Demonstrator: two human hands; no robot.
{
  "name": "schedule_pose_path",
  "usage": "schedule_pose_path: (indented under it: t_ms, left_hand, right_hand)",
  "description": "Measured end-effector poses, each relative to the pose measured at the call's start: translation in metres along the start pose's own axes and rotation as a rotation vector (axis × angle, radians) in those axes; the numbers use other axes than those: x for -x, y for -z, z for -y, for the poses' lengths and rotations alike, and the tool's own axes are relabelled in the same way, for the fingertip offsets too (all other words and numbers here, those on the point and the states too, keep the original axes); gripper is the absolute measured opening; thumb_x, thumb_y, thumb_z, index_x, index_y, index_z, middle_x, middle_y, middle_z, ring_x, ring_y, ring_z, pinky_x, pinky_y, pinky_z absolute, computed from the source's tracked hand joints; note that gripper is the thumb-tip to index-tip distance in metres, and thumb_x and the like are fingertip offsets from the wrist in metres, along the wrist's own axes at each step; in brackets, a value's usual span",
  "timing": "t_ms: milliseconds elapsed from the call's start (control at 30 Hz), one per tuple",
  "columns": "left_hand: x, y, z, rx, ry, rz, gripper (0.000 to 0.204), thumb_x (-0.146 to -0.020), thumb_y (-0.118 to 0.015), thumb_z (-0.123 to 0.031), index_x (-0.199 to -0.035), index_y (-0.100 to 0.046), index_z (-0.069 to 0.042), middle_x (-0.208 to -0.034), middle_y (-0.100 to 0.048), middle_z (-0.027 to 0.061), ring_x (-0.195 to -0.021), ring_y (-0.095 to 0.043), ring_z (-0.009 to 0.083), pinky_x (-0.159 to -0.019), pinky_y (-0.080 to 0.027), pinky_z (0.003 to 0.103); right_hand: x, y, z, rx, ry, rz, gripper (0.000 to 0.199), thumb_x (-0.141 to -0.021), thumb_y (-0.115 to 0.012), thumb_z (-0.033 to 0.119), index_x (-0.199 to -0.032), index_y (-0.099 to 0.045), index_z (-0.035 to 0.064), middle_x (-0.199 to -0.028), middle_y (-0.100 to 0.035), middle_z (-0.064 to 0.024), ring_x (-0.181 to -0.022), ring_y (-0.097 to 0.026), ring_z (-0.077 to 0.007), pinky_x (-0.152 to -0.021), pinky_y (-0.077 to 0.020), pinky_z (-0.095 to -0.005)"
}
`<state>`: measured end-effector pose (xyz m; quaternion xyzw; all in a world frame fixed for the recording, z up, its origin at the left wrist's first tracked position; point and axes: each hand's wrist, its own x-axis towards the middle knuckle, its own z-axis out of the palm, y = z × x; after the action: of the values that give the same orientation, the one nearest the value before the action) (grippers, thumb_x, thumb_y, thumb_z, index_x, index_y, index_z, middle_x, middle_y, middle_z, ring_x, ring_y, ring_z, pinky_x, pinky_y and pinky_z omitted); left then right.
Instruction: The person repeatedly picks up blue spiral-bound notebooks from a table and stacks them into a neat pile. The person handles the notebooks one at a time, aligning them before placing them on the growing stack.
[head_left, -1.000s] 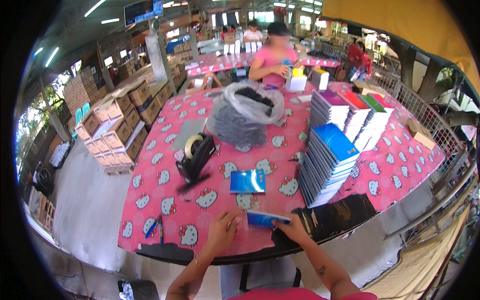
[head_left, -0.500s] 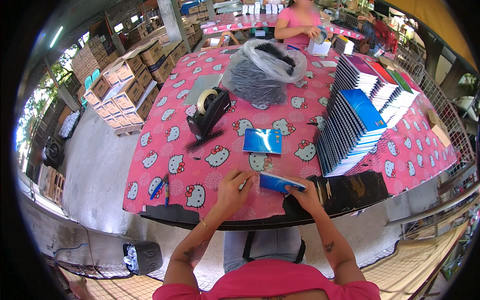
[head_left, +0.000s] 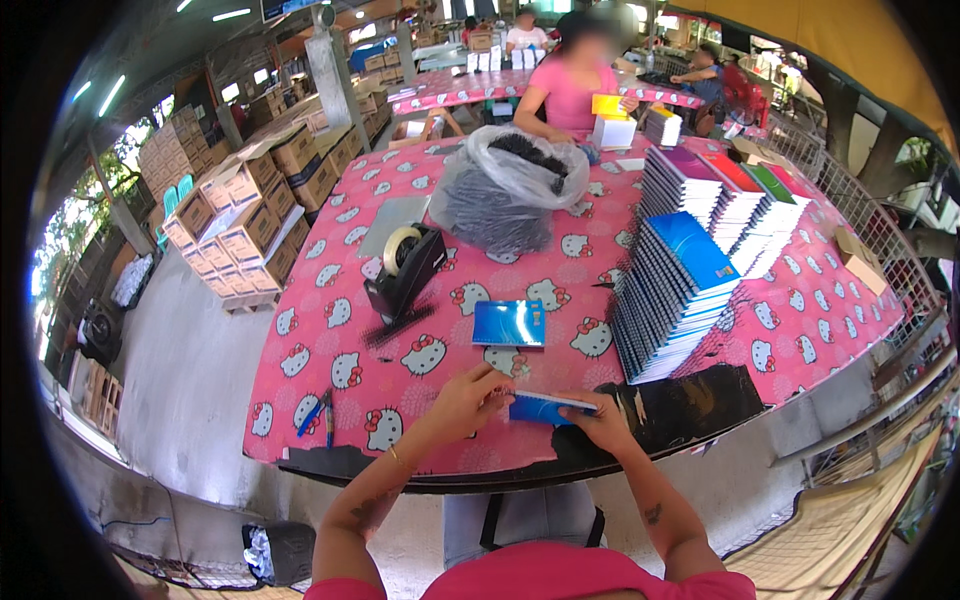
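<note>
Pink-clothed counter (head_left: 300,380), near edge: small blue booklet (head_left: 548,408) pinched, left hand (head_left: 468,398) and right hand (head_left: 600,422) fingers closed on ends. Best kept level, edges squared.

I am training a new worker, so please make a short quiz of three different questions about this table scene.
1. True or false: both hands, left hand and right hand, hold one small blue booklet.
2. What lies flat on the pink tablecloth just beyond the hands? A) another blue booklet B) scissors C) a cup
3. Fill in: the black tape dispenser stands to the ____ of the tall notebook stacks.

Key: 1 true; 2 A, the blue booklet; 3 left.
</note>
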<state>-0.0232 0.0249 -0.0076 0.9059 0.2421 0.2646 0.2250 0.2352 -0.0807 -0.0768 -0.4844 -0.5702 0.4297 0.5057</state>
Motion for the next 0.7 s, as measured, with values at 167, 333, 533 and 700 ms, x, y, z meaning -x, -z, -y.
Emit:
schedule_pose_path:
  t_ms: [167, 333, 533, 700]
  left_hand:
    - [-0.006, -0.004, 0.005, -0.045, 0.076, 0.119, 0.027, -0.091, -0.07, -0.021, -0.115, -0.066, -0.009, -0.105, -0.063, 0.0119, -0.089, -0.063, 0.0319, -0.074, -0.049, 0.041]
    - [-0.012, -0.019, -0.04, -0.553, 0.064, -0.095, 0.058, -0.094, -0.061, -0.044, -0.137, -0.054, -0.006, -0.141, -0.05, 0.0174, -0.129, -0.048, 0.0354, -0.101, -0.038, 0.056]
    - [0.013, -0.053, -0.051, -0.803, 0.119, -0.122, 0.081, -0.094, -0.05, -0.057, -0.148, -0.039, 0.003, -0.156, -0.034, 0.024, -0.148, -0.029, 0.0385, -0.115, -0.013, 0.067]
    - [0.005, -0.046, -0.054, -0.603, 0.067, -0.101, 0.079, -0.097, -0.048, -0.052, -0.147, -0.037, 0.008, -0.156, -0.032, 0.0277, -0.148, -0.026, 0.0419, -0.115, -0.008, 0.068]
  right_hand:
    - [0.001, -0.001, 0.004, -0.045, 0.021, -0.02, 0.026, -0.091, -0.07, 0.002, -0.117, -0.07, -0.0004, -0.111, -0.073, -0.0064, -0.1, -0.062, -0.0116, -0.091, -0.049, -0.0277]
    - [0.005, -0.018, 0.015, -0.167, -0.024, -0.13, 0.029, -0.092, -0.069, 0.002, -0.121, -0.068, -0.0014, -0.113, -0.071, -0.0059, -0.102, -0.062, -0.0123, -0.092, -0.0486, -0.0283]
    - [0.004, -0.023, 0.03, -0.191, -0.015, -0.192, 0.031, -0.092, -0.067, 0.002, -0.123, -0.067, -0.0014, -0.114, -0.07, -0.0064, -0.103, -0.062, -0.012, -0.093, -0.0486, -0.0287]
    - [0.005, -0.021, 0.042, -0.235, -0.052, -0.219, 0.032, -0.092, -0.068, 0.004, -0.123, -0.066, -0.0017, -0.111, -0.07, -0.0053, -0.099, -0.061, -0.0109, -0.09, -0.0493, -0.0272]
